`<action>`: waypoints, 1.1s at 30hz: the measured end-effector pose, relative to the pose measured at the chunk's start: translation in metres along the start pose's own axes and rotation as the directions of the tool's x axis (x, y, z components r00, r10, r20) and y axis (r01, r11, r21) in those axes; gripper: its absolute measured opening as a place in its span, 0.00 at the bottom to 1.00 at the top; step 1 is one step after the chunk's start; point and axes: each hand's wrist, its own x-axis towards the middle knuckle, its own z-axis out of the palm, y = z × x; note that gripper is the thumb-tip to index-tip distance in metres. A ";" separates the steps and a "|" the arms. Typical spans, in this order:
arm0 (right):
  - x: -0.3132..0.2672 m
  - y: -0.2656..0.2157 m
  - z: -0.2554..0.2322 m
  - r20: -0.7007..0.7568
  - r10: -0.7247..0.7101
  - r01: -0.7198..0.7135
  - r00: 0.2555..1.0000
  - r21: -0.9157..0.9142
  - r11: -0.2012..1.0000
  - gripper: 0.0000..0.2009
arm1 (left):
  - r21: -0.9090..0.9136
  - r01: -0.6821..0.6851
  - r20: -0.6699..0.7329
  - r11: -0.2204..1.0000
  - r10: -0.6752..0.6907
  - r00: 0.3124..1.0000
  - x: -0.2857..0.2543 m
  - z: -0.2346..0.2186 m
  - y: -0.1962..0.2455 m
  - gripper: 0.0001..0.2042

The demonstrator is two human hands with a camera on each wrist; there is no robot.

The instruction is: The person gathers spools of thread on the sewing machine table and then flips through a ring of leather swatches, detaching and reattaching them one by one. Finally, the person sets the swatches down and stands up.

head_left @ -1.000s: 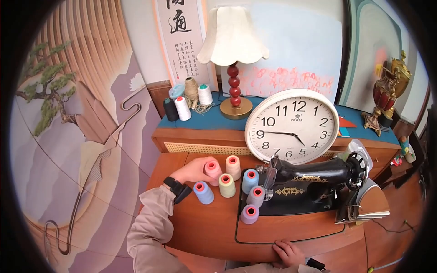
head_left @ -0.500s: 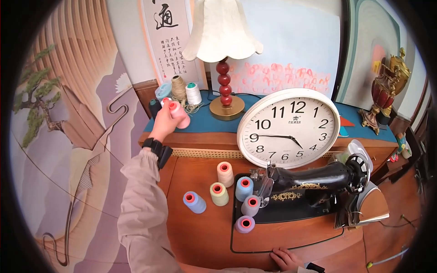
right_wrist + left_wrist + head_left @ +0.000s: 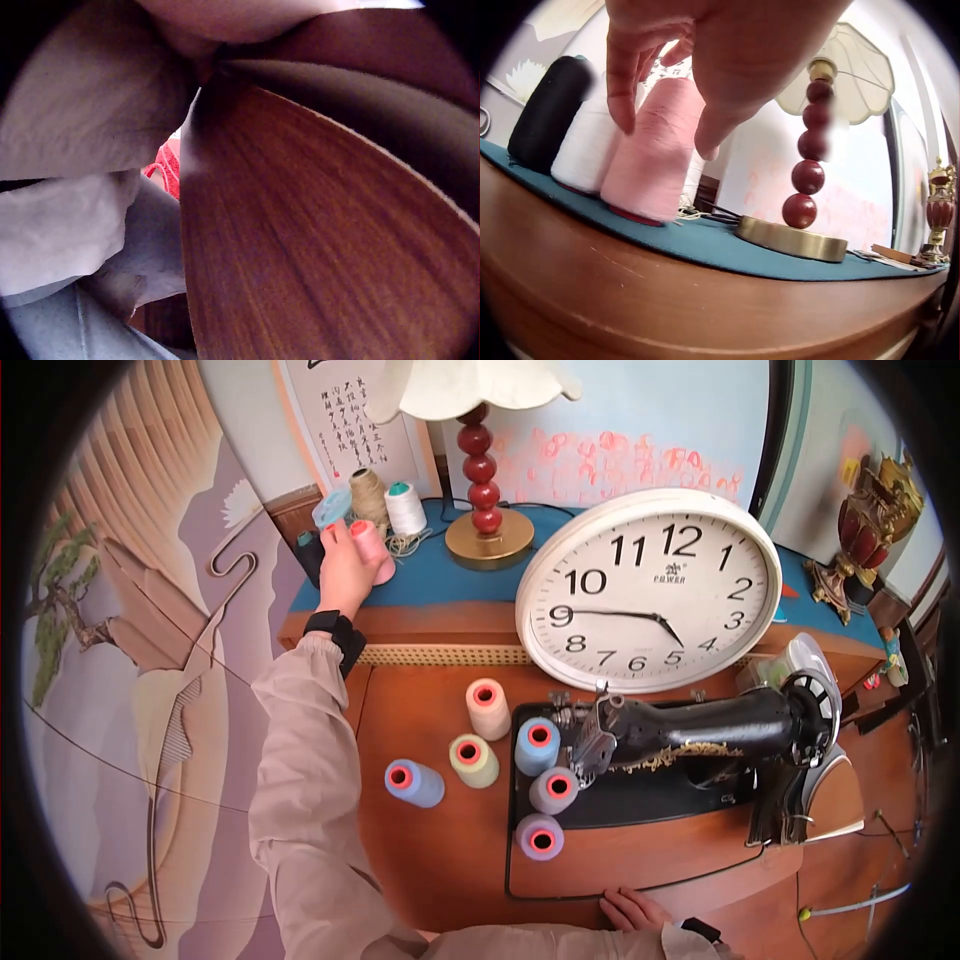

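Left hand (image 3: 345, 575) is loose around the pink spool (image 3: 370, 550), my fingers on its left and the thumb on its right; I cannot tell whether any fingertip touches it. The pink spool stands upright on the blue cloth (image 3: 425, 588) at the far left, beside a white spool (image 3: 587, 154) that my hand mostly hides in the head view. A black spool (image 3: 309, 557) stands left of these, with a tan cone (image 3: 368, 498) and a green-topped spool (image 3: 405, 510) behind. Farther right I see the lamp (image 3: 490, 538).

Nearer, on the table (image 3: 420, 860), I have peach (image 3: 488, 712), pale green (image 3: 474, 762) and blue (image 3: 414, 783) spools, then light blue, grey and purple ones in a line by the left end of the sewing machine (image 3: 700, 730). Beyond the machine leans a round clock (image 3: 650, 590). My right hand (image 3: 633, 910) rests on the table's near edge, fingers relaxed and holding nothing.
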 end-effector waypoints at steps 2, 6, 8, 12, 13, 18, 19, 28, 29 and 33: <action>0.010 0.016 -0.021 -0.114 0.192 -0.107 0.975 0.519 0.848 0.28 | 0.001 0.046 -0.007 0.999 -0.046 0.999 -0.008 -0.022 0.026 0.31; 0.020 0.030 -0.036 -0.114 0.439 -0.120 0.891 0.874 0.471 0.24 | -0.452 0.292 0.660 0.843 0.096 0.745 -0.033 -0.065 0.066 0.21; 0.021 0.026 -0.036 -0.122 0.468 -0.151 0.875 0.850 0.505 0.25 | -0.613 0.409 0.783 0.676 0.451 0.428 -0.055 -0.077 0.083 0.25; 0.022 0.025 -0.035 -0.184 0.476 -0.148 0.860 0.802 0.578 0.28 | -0.644 0.347 0.760 0.682 0.620 0.194 -0.076 -0.091 0.116 0.29; 0.022 0.026 -0.037 -0.171 0.481 -0.149 0.860 0.817 0.558 0.30 | -0.639 0.358 0.763 0.681 0.620 0.181 -0.081 -0.083 0.115 0.28; 0.022 0.021 -0.034 -0.196 0.501 -0.153 0.843 0.805 0.573 0.34 | -0.723 0.236 0.690 0.649 0.656 0.306 -0.090 -0.074 0.111 0.24; 0.022 0.021 -0.033 -0.197 0.505 -0.157 0.840 0.804 0.574 0.34 | -0.680 0.117 0.715 0.724 0.619 0.324 -0.087 -0.078 0.113 0.22; 0.020 0.018 -0.032 -0.153 0.495 -0.169 0.855 0.822 0.545 0.34 | -0.641 0.095 0.486 0.762 0.306 0.819 -0.035 -0.077 0.074 0.20; 0.019 0.017 -0.032 -0.140 0.487 -0.169 0.862 0.828 0.535 0.34 | -0.616 0.040 0.437 0.787 0.300 0.848 -0.025 -0.070 0.067 0.20; 0.018 0.020 -0.032 -0.125 0.483 -0.146 0.866 0.862 0.486 0.29 | -0.567 0.160 0.447 0.808 0.139 0.884 0.012 -0.040 0.049 0.21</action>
